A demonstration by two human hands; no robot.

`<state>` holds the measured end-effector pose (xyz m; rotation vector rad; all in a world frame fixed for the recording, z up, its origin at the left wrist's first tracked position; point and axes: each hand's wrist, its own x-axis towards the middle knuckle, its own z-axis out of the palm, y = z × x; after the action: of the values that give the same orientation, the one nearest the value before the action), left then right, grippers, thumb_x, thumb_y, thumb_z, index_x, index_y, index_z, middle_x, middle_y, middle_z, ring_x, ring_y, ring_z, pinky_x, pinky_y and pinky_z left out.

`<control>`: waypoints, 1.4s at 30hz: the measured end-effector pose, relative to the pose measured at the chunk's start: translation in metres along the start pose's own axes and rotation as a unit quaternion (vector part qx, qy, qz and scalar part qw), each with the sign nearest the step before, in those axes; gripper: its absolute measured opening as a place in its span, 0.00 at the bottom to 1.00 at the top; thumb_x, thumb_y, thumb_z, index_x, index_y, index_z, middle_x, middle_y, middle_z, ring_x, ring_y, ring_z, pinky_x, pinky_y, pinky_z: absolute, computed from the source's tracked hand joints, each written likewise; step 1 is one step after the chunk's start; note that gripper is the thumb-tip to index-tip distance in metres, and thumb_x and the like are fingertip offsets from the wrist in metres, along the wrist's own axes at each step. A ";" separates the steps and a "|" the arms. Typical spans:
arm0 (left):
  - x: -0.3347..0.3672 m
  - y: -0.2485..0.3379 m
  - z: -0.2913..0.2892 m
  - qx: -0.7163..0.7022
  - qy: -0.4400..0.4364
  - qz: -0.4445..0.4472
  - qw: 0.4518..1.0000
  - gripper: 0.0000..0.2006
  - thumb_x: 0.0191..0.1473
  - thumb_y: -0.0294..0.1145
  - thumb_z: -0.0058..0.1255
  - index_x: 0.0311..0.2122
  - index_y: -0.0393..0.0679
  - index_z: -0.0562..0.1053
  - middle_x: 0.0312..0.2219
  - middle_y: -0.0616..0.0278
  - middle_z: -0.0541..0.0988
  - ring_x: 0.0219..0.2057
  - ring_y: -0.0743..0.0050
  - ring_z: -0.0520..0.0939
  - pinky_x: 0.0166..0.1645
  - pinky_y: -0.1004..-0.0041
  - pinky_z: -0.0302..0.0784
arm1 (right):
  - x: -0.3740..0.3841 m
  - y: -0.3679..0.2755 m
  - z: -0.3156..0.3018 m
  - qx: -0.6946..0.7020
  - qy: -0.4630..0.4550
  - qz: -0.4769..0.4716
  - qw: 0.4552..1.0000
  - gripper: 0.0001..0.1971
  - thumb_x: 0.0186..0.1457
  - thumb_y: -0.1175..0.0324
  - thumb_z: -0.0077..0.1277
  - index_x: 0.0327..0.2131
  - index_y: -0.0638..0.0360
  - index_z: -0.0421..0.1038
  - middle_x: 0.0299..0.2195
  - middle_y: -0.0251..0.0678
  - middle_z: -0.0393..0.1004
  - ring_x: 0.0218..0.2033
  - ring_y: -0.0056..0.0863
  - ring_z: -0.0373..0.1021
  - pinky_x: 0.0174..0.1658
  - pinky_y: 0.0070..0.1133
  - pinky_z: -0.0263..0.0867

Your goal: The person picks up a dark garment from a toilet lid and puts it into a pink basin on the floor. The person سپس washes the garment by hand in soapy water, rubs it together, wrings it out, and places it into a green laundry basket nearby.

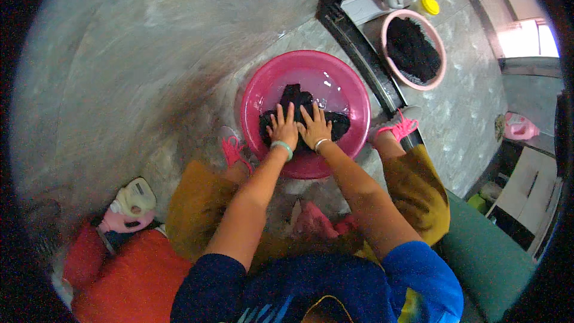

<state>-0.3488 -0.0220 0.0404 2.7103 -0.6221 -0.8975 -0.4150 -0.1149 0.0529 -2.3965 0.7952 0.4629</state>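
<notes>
Pressing both hands, left hand (283,127) and right hand (314,128), flat and side by side with fingers spread on the dark garment (302,115) soaking in the pink basin (263,93); washing seemingly midway, wringing not yet done.

My left hand (283,127) and right hand (315,127) lie side by side, touching, flat on the dark wet cloth (299,110) inside the round pink plastic basin (263,87) on the floor between my feet. Behind it to the right, past the black door sill (359,42), sits a pale pink round tub (441,54) holding dark laundry (412,48). A yellow-capped bottle (429,5) stands just behind that tub.
</notes>
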 end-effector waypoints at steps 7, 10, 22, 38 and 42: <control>0.033 -0.023 0.065 0.117 0.139 0.163 0.970 0.22 0.47 0.41 0.42 0.50 0.61 0.62 0.50 0.54 0.60 0.48 0.42 0.60 0.51 0.43 0.49 | 0.054 0.059 0.056 -0.081 -0.025 -0.101 0.991 0.17 0.46 0.57 0.43 0.42 0.47 0.65 0.44 0.41 0.63 0.43 0.41 0.61 0.43 0.40 0.59; 0.061 -0.011 0.046 0.169 0.015 0.182 0.969 0.20 0.49 0.47 0.37 0.48 0.58 0.65 0.45 0.47 0.66 0.45 0.41 0.65 0.50 0.44 0.53 | 0.087 0.048 0.004 -0.023 -0.144 -0.140 0.979 0.10 0.44 0.62 0.46 0.31 0.53 0.70 0.32 0.45 0.69 0.34 0.42 0.67 0.37 0.34 0.64; 0.102 -0.010 -0.008 -0.047 -0.035 0.120 0.991 0.19 0.49 0.41 0.39 0.46 0.44 0.64 0.40 0.45 0.70 0.42 0.50 0.71 0.46 0.61 0.65 | 0.121 0.032 -0.027 0.017 -0.106 -0.027 0.994 0.19 0.51 0.55 0.36 0.29 0.61 0.71 0.30 0.50 0.71 0.35 0.45 0.68 0.38 0.34 0.63; -0.022 -0.003 -0.026 -0.861 -0.295 0.142 0.390 0.20 0.54 0.46 0.34 0.47 0.46 0.64 0.42 0.62 0.69 0.42 0.68 0.70 0.47 0.67 0.65 | -0.068 -0.069 -0.053 0.267 0.067 -0.011 0.961 0.23 0.45 0.44 0.43 0.30 0.56 0.70 0.19 0.49 0.70 0.24 0.48 0.68 0.30 0.36 0.64; -0.021 0.008 -0.021 -0.794 -0.108 -0.160 0.577 0.19 0.54 0.43 0.36 0.47 0.43 0.65 0.39 0.61 0.71 0.40 0.70 0.71 0.45 0.69 0.69 | -0.003 -0.025 -0.033 0.283 0.169 0.062 0.942 0.18 0.49 0.52 0.42 0.26 0.59 0.70 0.21 0.53 0.68 0.27 0.52 0.66 0.29 0.36 0.60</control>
<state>-0.3541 -0.0179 0.0709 0.9852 0.5648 -1.0173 -0.3965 -0.1173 0.0907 -1.9063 1.0639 -0.1348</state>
